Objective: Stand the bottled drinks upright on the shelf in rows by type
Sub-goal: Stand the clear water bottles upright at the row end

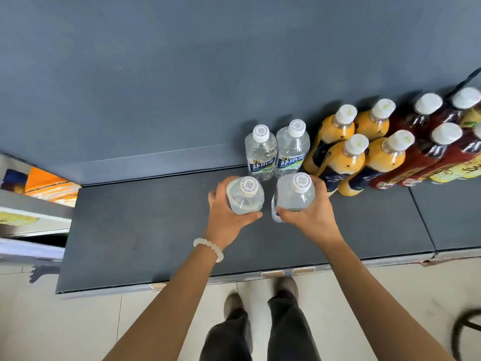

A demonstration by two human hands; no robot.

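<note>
Above the tiled floor, the left hand and the right hand each grip one clear-liquid bottle, the left bottle and the right bottle, upright over the dark shelf, just before two same bottles, beside orange bottles and red bottles.

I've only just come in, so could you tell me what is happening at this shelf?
A person is stocking the grey shelf with bottled drinks. The left hand grips one clear water bottle and the right hand grips another, both upright, just in front of two matching bottles already standing. To the right stand four orange juice bottles, then red-labelled dark drinks.
</note>
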